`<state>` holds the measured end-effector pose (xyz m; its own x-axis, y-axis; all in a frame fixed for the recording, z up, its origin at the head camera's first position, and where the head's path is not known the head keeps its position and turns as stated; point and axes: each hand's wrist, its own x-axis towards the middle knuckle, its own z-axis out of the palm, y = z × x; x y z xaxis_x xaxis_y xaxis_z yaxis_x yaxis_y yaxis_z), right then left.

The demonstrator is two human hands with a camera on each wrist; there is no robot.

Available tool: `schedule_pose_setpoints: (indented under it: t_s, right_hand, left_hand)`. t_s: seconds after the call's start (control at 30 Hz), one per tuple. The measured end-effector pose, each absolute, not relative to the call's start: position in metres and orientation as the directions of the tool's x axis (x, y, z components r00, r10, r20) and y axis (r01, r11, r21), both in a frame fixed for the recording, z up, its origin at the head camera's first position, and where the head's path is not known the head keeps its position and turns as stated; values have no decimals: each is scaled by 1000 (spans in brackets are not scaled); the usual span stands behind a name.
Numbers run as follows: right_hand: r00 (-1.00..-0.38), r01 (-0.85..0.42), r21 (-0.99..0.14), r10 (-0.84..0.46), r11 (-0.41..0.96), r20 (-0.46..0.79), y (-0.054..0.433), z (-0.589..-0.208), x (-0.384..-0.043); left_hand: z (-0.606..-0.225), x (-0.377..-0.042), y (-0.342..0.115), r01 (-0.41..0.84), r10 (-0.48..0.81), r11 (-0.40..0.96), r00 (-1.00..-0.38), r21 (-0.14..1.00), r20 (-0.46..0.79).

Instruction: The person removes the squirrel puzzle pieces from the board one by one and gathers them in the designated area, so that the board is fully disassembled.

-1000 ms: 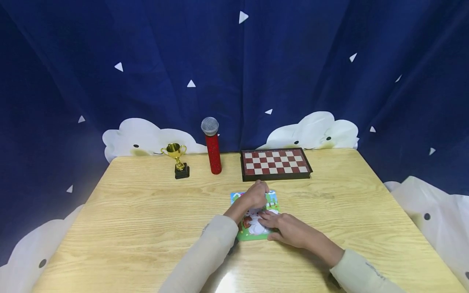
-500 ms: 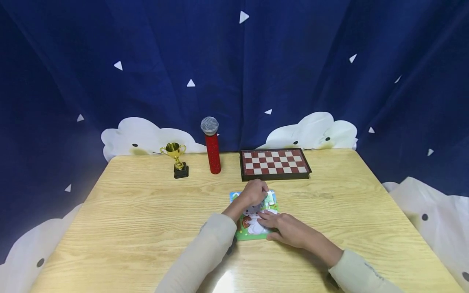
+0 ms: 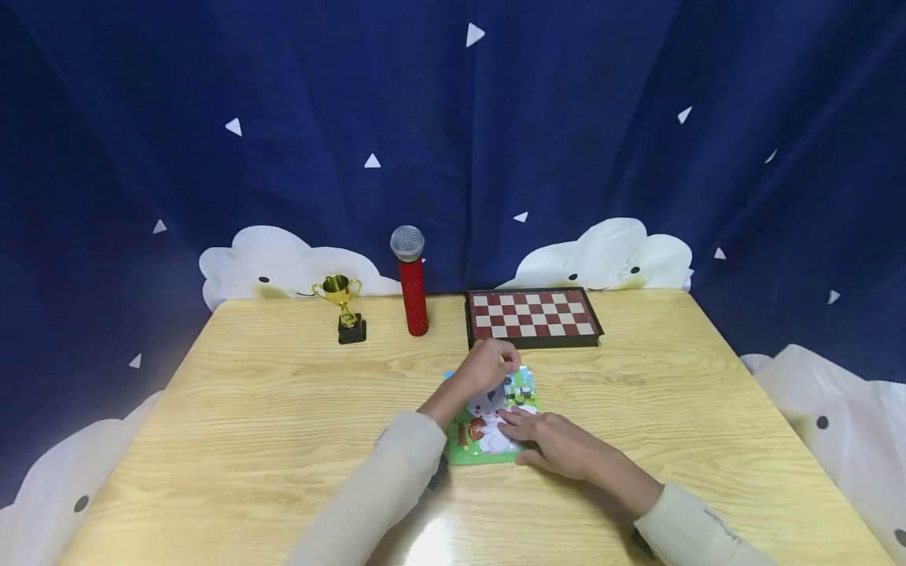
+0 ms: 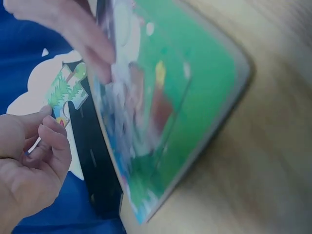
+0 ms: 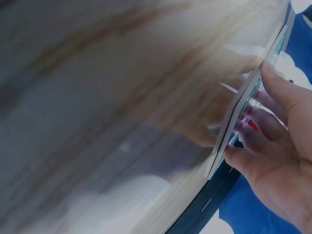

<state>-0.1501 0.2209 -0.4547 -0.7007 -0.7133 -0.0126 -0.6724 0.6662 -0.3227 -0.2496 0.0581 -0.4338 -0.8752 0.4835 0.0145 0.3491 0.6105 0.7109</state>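
A picture puzzle board (image 3: 460, 456) with a white cartoon animal on green lies on the table in the head view. Above its far edge, my left hand (image 3: 488, 365) pinches a jigsaw piece between thumb and finger. The left wrist view shows that puzzle piece (image 4: 58, 92), printed with green leaves and light blue, held up off the board. My right hand (image 3: 555, 444) rests on the board's right side, fingers stretched over the picture and thumb at the near edge. In the right wrist view, the board (image 5: 239, 105) appears edge-on beneath those fingers.
Behind the board lies a red-and-white checkered game board (image 3: 531, 314) in a black frame. A red microphone (image 3: 414, 295) and a small gold trophy (image 3: 342, 303) stand at the back left of the wooden table (image 3: 283, 424). A blue curtain (image 3: 354, 94) hangs behind.
My left hand has risen from the board and shifted slightly away, with a jigsaw piece now lifted in its fingers. My right hand stays where it was on the board.
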Motion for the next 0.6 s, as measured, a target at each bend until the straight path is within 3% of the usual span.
schedule_pose_setpoints:
  t_s: [0.4, 0.6]
  right_hand:
    - [-718, -646, -318, -694, 694, -53, 218, -454, -150]
    - [-722, -642, -317, -690, 698, -55, 219, -454, -151]
  left_hand:
    - [-420, -257, 2, 397, 483, 618, -873, 679, 70]
    - [-420, -262, -35, 341, 431, 668, -902, 662, 31]
